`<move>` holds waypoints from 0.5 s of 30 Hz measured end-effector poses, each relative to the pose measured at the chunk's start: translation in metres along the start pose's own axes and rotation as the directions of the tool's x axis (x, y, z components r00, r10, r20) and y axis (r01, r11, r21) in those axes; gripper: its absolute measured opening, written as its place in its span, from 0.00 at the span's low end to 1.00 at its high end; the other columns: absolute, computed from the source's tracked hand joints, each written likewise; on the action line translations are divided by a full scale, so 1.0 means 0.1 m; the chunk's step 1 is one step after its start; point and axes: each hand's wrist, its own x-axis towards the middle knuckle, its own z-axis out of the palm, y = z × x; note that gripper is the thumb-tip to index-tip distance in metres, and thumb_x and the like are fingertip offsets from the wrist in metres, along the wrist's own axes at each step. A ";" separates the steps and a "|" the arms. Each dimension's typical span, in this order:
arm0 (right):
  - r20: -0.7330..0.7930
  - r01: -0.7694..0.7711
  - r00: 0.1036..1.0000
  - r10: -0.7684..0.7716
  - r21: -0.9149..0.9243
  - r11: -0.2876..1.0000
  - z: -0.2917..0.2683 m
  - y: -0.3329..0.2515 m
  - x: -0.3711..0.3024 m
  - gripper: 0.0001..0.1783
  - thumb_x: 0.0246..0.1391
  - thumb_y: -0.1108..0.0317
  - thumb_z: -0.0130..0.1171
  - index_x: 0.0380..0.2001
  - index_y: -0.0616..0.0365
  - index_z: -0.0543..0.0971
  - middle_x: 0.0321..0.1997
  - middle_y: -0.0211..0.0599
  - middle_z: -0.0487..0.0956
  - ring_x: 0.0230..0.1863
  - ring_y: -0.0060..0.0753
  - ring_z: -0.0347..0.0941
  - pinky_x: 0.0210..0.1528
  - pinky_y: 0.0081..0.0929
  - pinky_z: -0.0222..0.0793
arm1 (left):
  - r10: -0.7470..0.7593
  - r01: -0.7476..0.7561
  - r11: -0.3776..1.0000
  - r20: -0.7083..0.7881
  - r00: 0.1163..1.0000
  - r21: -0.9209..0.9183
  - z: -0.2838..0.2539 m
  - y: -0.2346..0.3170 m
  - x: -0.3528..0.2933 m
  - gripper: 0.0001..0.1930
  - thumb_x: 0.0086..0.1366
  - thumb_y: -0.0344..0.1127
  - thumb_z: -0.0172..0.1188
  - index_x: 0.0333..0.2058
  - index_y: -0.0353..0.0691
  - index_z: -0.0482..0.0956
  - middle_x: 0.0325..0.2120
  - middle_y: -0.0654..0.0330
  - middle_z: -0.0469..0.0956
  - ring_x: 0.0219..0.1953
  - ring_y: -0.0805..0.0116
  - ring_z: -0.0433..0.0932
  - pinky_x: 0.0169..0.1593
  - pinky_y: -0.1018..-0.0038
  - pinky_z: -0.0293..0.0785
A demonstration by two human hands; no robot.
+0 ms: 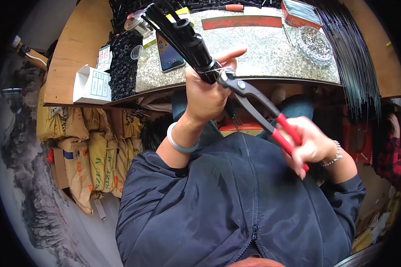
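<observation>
My left hand is closed around a bundle of black rods and tubes, tilted up toward the far left, with its index finger stretched out to the right. A thin silvery wire crosses the bundle near its lower end. My right hand grips the red handles of a pair of end-cutting pincers. Their dark jaws are at the wire, right beside my left hand's fingers. Whether the jaws have closed fully on the wire, I cannot tell.
On the speckled tabletop lie a smartphone, a red strip and a glass dish of small bits. Long thin wires hang over the right edge. Small black parts and a white box lie left. Sacks stand below; another person's sleeve shows right.
</observation>
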 end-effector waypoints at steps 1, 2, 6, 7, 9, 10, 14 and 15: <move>0.176 -0.064 0.984 0.040 0.137 0.989 0.00 0.04 0.06 0.21 0.37 0.77 0.63 0.33 0.61 0.63 0.11 0.36 0.71 0.10 0.29 0.70 0.11 0.20 0.65 | -0.079 0.079 0.997 -0.049 0.996 0.008 0.02 0.03 -0.01 0.13 0.60 0.24 0.52 0.44 0.26 0.73 0.16 0.72 0.65 0.17 0.87 0.58 0.21 0.86 0.53; 0.133 -0.130 0.984 0.117 0.090 0.987 0.02 -0.01 0.09 0.31 0.29 0.78 0.68 0.38 0.60 0.62 0.12 0.34 0.70 0.08 0.28 0.68 0.10 0.19 0.65 | -0.156 0.158 0.987 -0.099 0.983 0.012 0.04 0.06 -0.01 0.13 0.60 0.24 0.52 0.44 0.27 0.74 0.16 0.72 0.64 0.18 0.87 0.57 0.22 0.86 0.52; -0.058 0.144 0.669 -0.741 -0.968 0.206 0.07 0.14 0.11 0.32 0.42 0.77 0.59 0.52 0.63 0.59 0.38 0.40 0.70 0.38 0.31 0.70 0.36 0.26 0.67 | -0.126 0.137 0.969 -0.064 0.990 0.205 0.00 0.12 -0.03 0.12 0.60 0.25 0.53 0.43 0.29 0.75 0.16 0.73 0.64 0.18 0.87 0.57 0.21 0.86 0.51; 0.044 0.080 0.573 -0.818 -0.997 0.003 0.02 0.12 0.13 0.25 0.42 0.80 0.56 0.47 0.64 0.64 0.34 0.41 0.73 0.32 0.28 0.71 0.32 0.24 0.68 | -0.127 0.138 0.969 -0.065 0.990 0.207 -0.01 0.11 -0.04 0.12 0.60 0.25 0.53 0.43 0.29 0.75 0.16 0.73 0.64 0.18 0.87 0.57 0.21 0.86 0.51; -0.019 0.339 0.822 -0.570 -0.788 0.515 -0.05 0.12 0.03 0.22 0.42 0.81 0.56 0.44 0.66 0.65 0.26 0.39 0.75 0.21 0.26 0.72 0.23 0.21 0.68 | -0.026 0.030 0.992 -0.038 0.999 0.124 -0.03 0.04 -0.07 0.12 0.60 0.25 0.53 0.43 0.28 0.75 0.15 0.73 0.63 0.17 0.87 0.57 0.21 0.86 0.51; -0.120 0.053 0.990 -0.077 -0.194 0.980 0.11 -0.05 -0.05 0.20 0.41 0.82 0.57 0.40 0.67 0.66 0.17 0.36 0.74 0.12 0.24 0.70 0.15 0.18 0.65 | 0.020 -0.021 0.996 0.013 1.000 0.088 -0.05 0.02 -0.05 0.13 0.58 0.24 0.54 0.42 0.29 0.75 0.15 0.73 0.63 0.16 0.87 0.56 0.20 0.86 0.51; 0.037 0.184 0.982 -0.186 -0.432 0.883 0.05 -0.02 0.07 0.29 0.41 0.79 0.61 0.48 0.66 0.62 0.26 0.37 0.73 0.24 0.31 0.72 0.24 0.24 0.68 | -0.083 0.081 0.989 0.010 0.996 0.121 -0.03 0.10 -0.07 0.13 0.61 0.28 0.52 0.42 0.25 0.74 0.15 0.73 0.63 0.18 0.87 0.57 0.20 0.86 0.51; -0.024 0.335 0.862 -0.507 -0.724 0.604 0.08 0.11 0.12 0.30 0.42 0.78 0.60 0.50 0.66 0.60 0.31 0.39 0.72 0.31 0.34 0.72 0.29 0.26 0.69 | -0.098 0.097 0.977 -0.002 0.995 0.191 -0.02 0.13 -0.06 0.14 0.61 0.30 0.52 0.42 0.25 0.74 0.15 0.72 0.63 0.18 0.86 0.57 0.21 0.86 0.51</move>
